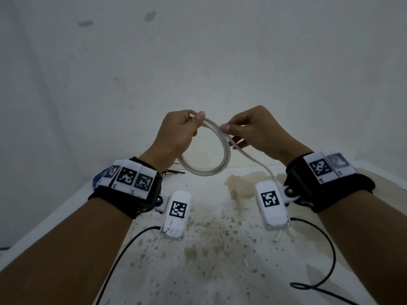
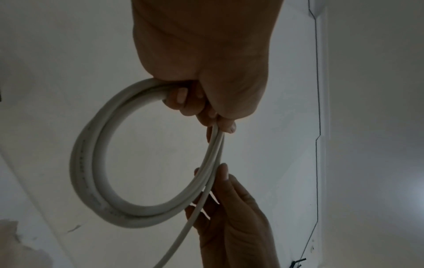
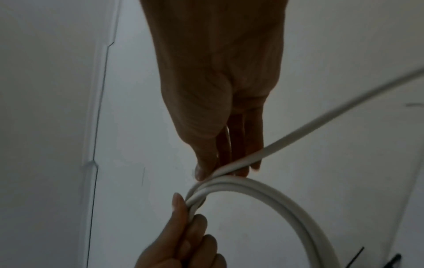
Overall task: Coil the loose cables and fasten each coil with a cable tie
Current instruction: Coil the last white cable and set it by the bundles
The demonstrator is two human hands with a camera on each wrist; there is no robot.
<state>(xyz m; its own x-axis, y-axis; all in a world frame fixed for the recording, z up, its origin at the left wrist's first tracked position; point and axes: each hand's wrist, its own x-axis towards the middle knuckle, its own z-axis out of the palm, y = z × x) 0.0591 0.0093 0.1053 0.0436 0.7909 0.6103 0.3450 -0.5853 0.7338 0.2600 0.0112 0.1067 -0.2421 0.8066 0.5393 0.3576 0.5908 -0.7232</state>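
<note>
A white cable [image 1: 222, 160] is wound into a small coil of about two loops, held in the air above the table. My left hand [image 1: 196, 122] grips the top of the coil [image 2: 91, 163] with thumb and curled fingers. Just right of it, my right hand [image 1: 229, 131] pinches the cable's loose strand [image 3: 298, 134] where it meets the coil [image 3: 277, 195]. That strand trails down past my right wrist, and its free end [image 1: 276, 237] rests on the table. Black cable ties [image 1: 176, 171] lie on the table behind my left wrist.
The white table [image 1: 215, 249] is stained brown and speckled, with a plain white wall close behind it. Thin black wires [image 1: 328, 249] from the wrist cameras loop over its near part. A blue object [image 1: 99, 177] peeks out behind my left wristband.
</note>
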